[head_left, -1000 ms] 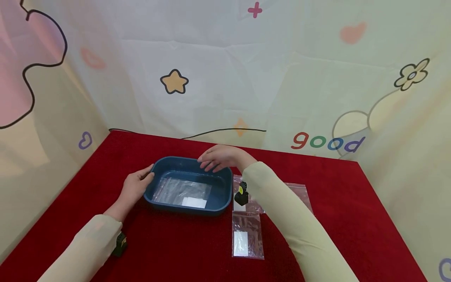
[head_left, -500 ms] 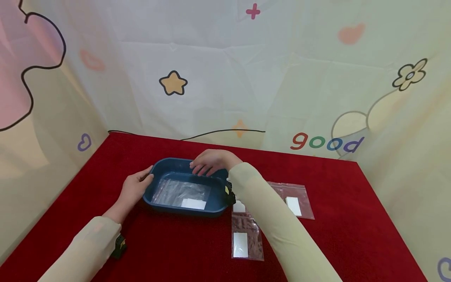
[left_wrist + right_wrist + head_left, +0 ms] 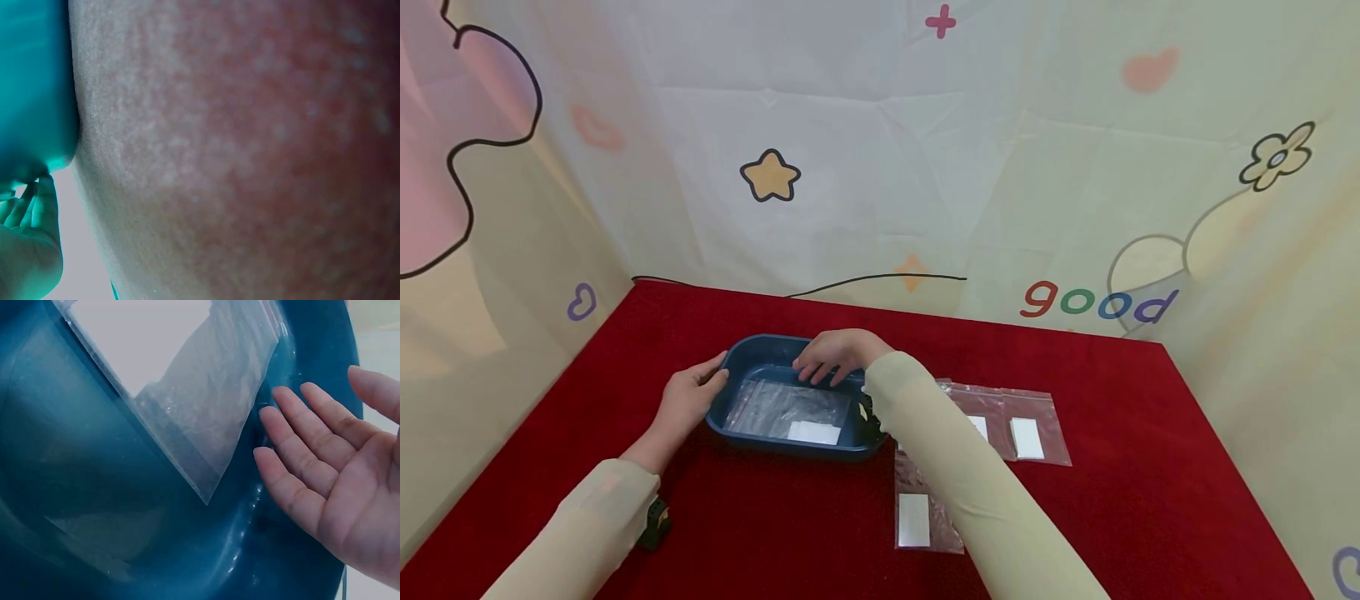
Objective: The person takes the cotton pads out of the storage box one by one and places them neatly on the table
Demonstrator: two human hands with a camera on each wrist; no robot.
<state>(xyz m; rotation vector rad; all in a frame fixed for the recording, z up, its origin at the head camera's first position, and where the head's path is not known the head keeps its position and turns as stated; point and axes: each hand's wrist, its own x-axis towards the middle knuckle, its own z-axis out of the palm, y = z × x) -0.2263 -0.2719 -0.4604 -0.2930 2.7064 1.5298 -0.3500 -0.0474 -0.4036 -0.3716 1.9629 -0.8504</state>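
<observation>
One dark blue, rounded rectangular tub (image 3: pixel 760 350) with smooth, slightly glossy walls is seen just right of the left hand (image 3: pixel 688 396), by whose thumb and fingers its end is gripped. On the tub's floor, right of that hand and to the lower left of the right hand (image 3: pixel 833 354), a wrinkled clear plastic bag (image 3: pixel 771 404) is laid flat; a white rectangular piece (image 3: pixel 814 432) is shown through it. Whether several bags are stacked there cannot be told. In the right wrist view, a sharp corner of the bag is seen near the fingertips, apart from them. The right hand is held wide, its fingers extended and slightly parted.

Since a second ago, the right hand has been carried leftward and a little nearer, from the far rim to above the tub's inside. More of the clear front bag (image 3: pixel 946 533) is now covered by the pale yellow right sleeve (image 3: pixel 970 475), while white inserts (image 3: pixel 1027 439) in the row of clear bags (image 3: pixel 1051 425) right of that sleeve have been uncovered. The left hand's grip, the tub and its contents are left unchanged. Red cloth (image 3: pixel 760 533) is spread beneath both hands.
</observation>
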